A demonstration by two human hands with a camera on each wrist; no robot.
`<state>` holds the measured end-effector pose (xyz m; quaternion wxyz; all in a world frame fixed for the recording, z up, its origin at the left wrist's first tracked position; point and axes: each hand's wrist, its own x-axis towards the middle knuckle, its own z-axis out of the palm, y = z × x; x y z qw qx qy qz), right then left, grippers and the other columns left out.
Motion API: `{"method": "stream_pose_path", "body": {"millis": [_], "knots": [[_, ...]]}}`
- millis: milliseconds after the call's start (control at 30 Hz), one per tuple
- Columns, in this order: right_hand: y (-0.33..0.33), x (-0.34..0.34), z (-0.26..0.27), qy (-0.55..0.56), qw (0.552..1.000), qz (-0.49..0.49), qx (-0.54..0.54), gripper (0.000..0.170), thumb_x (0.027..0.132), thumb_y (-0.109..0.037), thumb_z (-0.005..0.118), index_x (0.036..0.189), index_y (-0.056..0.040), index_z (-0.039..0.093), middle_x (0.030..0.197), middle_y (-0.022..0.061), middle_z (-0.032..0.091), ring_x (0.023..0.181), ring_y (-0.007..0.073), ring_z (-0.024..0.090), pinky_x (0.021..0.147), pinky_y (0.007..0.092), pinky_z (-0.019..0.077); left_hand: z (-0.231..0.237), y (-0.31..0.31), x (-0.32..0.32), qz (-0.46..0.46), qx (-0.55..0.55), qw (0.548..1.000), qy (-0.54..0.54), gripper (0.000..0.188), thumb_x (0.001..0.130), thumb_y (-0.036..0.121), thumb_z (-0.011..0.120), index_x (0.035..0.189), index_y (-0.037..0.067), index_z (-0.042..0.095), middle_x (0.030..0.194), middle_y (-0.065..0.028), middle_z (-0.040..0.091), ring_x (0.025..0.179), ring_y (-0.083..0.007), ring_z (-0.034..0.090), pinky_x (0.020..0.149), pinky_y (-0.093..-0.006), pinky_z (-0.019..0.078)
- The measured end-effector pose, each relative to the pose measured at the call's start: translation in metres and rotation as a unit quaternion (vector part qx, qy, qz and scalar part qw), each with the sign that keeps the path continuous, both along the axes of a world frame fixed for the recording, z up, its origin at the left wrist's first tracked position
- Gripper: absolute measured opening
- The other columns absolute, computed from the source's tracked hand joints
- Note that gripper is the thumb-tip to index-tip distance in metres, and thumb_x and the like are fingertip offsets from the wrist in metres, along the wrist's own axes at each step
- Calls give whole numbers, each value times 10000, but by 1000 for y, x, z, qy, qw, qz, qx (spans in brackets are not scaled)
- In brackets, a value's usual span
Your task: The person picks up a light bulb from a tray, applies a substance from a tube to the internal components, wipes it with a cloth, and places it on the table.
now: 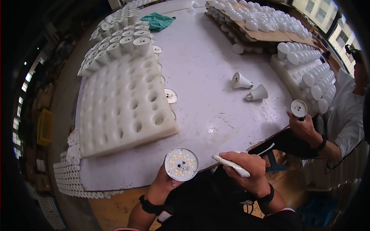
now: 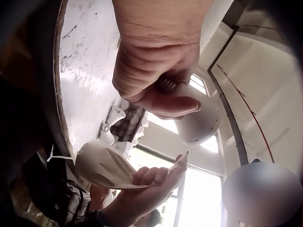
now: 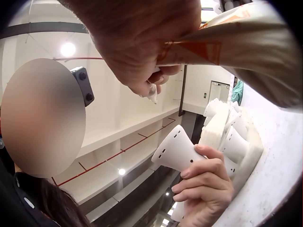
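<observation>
My left hand [image 1: 166,184] grips an LED bulb base [image 1: 182,164] low on its body. The open end faces up, with a round board of small yellow chips inside the rim. In the left wrist view, the fingers and thumb wrap the narrow end of the white housing [image 2: 196,122]. My right hand [image 1: 248,169] holds a white squeeze bag [image 1: 236,166] whose narrow tip points toward the bulb base. The tip [image 3: 152,94] pokes out past the fist in the right wrist view, while the full, orange-printed part of the bag [image 3: 255,47] bulges out behind.
A foam tray [image 1: 123,100] with holes lies on the table at left, bulb housings [image 1: 127,42] crowded behind it. Two housings [image 1: 242,81] lie on the right. Domed bulbs [image 1: 269,21] fill cardboard sheets at the back. Another person's hand [image 1: 304,129] holds a bulb base.
</observation>
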<state>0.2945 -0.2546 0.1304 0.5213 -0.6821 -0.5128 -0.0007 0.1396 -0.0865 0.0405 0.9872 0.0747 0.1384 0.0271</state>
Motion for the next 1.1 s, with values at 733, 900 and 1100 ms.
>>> {"method": "stream_pose_path", "body": {"millis": [733, 900, 1100], "knots": [[0, 4, -4, -99, 994, 22, -38, 385, 635, -72, 718, 1001, -47, 601, 499, 6, 463, 405, 134, 481, 375, 254, 370, 54, -21, 1, -70, 254, 955, 136, 536, 895, 424, 342, 1159, -38, 408, 865, -153, 591, 624, -231, 610, 477, -270, 504], [1, 3, -7, -111, 993, 24, -31, 405, 633, -102, 722, 1017, -54, 602, 481, -8, 417, 387, 126, 449, 362, 255, 346, 63, -24, 3, -73, 296, 941, 145, 547, 893, 428, 345, 1151, -49, 411, 857, -156, 591, 614, -230, 609, 475, -267, 503], [0, 4, -7, -118, 992, 29, -44, 393, 644, -114, 713, 1019, -60, 607, 487, -8, 424, 392, 123, 453, 363, 255, 347, 65, -26, 4, -73, 302, 940, 142, 559, 892, 432, 347, 1145, -63, 411, 852, -158, 591, 612, -226, 609, 471, -264, 503]]}}
